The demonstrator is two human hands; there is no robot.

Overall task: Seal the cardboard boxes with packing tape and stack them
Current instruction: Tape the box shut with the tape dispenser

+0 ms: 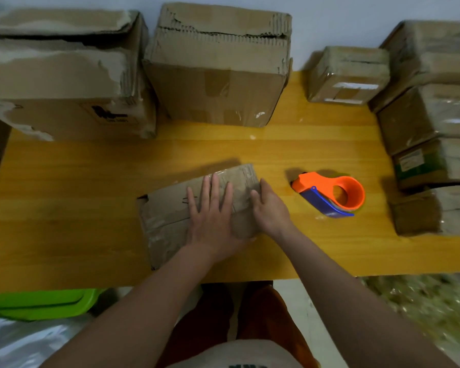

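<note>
A: What does the surface look like?

B: It's a yellow-orange wood-grain tabletop, and a pale wall runs right behind it. Boxes stand along its far edge and its right side.

A: And the box being worked on?

B: A small flat cardboard box lies near the front edge, about the middle, turned at a slight angle. Shiny tape shows on its top.

A: The hands?

B: The left hand lies flat on the box's top, fingers straight and spread. The right hand rests against the box's right end, fingers loosely bent over the edge; I can't tell whether it truly grips.

A: Where's the tape?

B: An orange and blue tape dispenser sits on the tabletop just right of the box, apart from both hands.

A: The other boxes?

B: A big worn box at far left, a tall box beside it with a torn top flap, a small taped box further right, and a stack of boxes piled at the right edge.

A: Anything below the tabletop?

B: A green plastic bin at the lower left, and the person's knees in brown trousers.
</note>
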